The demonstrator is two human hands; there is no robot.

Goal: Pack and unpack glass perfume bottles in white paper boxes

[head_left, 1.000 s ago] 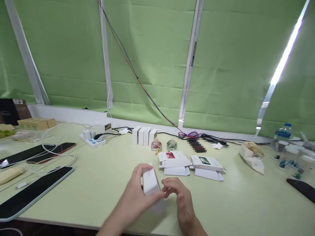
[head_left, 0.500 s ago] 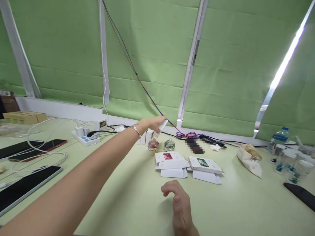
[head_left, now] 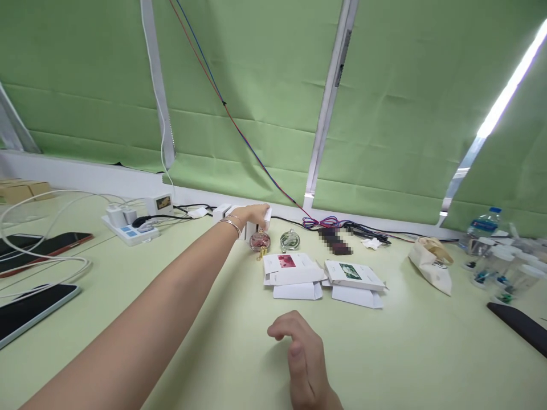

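Note:
My left arm reaches far across the pale green table (head_left: 205, 341). My left hand (head_left: 254, 214) is closed round a small white box (head_left: 267, 216) at the right end of a row of upright white boxes (head_left: 224, 212) by the window sill. Just in front stand a round pink glass bottle (head_left: 260, 241) and a round green glass bottle (head_left: 289, 241). Flat white cartons (head_left: 293, 269) with a red picture and others (head_left: 354, 275) with a green picture lie nearer me. My right hand (head_left: 301, 356) hovers low over the table near its front, fingers loosely curled, holding nothing.
A white power strip (head_left: 128, 230) with chargers and cables sits at the left, with phones (head_left: 47, 245) and a tablet (head_left: 29, 310). A cloth bag (head_left: 429, 265), water bottle (head_left: 482, 228) and small jars (head_left: 504, 273) stand at the right. A dark device (head_left: 517, 322) lies at the right edge.
My left hand carried the white box from in front of me to the row at the back and has lowered it there. My right hand let go and stayed near the front.

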